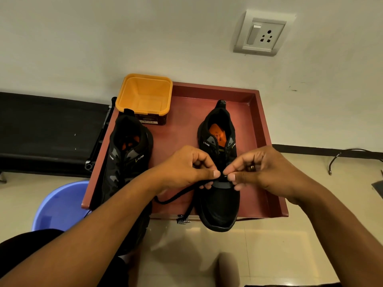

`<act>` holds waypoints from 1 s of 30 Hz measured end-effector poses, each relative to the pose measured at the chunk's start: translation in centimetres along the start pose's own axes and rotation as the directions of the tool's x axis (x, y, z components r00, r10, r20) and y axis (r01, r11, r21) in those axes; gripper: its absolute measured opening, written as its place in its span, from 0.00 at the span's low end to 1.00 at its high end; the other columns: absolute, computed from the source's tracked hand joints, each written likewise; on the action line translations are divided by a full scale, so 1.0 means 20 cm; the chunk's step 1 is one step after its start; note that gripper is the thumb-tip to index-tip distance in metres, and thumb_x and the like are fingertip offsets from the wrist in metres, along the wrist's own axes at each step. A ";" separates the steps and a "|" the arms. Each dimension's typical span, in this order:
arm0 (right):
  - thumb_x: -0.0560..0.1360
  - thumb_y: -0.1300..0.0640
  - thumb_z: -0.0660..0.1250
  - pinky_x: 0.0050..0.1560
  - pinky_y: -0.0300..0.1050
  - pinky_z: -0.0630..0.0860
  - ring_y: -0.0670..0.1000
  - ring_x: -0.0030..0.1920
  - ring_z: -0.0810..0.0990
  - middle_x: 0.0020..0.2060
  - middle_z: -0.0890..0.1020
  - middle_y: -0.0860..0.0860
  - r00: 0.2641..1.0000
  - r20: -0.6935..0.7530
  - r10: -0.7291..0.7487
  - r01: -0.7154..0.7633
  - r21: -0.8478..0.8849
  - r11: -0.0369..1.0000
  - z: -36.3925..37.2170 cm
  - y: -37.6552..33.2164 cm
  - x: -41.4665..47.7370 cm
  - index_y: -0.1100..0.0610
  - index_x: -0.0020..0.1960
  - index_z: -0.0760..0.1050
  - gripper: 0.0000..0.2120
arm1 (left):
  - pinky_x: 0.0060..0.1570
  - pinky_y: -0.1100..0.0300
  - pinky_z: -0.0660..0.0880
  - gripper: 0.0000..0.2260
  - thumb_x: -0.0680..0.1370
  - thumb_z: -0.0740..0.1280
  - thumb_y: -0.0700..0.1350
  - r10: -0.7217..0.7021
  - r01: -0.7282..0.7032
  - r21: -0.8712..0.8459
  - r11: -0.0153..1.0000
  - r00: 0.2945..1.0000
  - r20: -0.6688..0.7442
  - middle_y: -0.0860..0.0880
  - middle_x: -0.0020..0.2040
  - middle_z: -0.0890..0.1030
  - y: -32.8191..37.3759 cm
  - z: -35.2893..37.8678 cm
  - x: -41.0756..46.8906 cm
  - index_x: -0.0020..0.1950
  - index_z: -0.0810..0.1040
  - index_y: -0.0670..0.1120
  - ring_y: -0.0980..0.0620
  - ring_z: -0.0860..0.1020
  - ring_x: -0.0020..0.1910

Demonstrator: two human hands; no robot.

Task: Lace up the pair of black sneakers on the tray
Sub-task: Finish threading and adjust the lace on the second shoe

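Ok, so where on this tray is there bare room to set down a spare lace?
Bare tray floor lies between the left sneaker and right sneaker, in front of the yellow tub, and in a strip between the right sneaker and the tray's right wall. The front middle is crowded: left hand and right hand pinch the lace there.

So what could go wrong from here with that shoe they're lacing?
1. The shoe has its toe sticking out past the near edge of the tray, so a hard tug might slide it off.
2. The loose lace trails across the tray and hangs over that edge; it could snag or pull back out.
3. The left hand and right hand pinch the lace so close together that they hide the hole, so threading may miss.
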State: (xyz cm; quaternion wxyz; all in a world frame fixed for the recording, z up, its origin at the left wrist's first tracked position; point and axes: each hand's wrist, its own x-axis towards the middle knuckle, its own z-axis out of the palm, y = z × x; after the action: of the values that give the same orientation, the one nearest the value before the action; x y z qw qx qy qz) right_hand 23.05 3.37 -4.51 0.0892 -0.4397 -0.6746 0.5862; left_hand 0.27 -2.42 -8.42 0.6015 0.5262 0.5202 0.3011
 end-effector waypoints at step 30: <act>0.81 0.63 0.69 0.34 0.35 0.78 0.57 0.36 0.82 0.37 0.82 0.60 0.975 -0.188 -0.122 0.082 -0.208 0.975 0.07 0.04 0.27 0.51 0.52 0.85 0.09 | 0.44 0.49 0.82 0.05 0.69 0.80 0.43 -0.060 0.096 0.039 0.995 0.843 -0.534 0.52 0.32 0.84 -0.01 -0.03 0.11 0.35 0.87 0.50 0.51 0.83 0.36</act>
State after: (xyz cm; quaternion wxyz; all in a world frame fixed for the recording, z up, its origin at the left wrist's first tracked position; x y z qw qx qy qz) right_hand 19.40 6.08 -7.65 0.1421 -0.4676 -0.7393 0.4632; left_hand 0.24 -0.25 -9.32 0.4283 0.4196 0.6968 0.3936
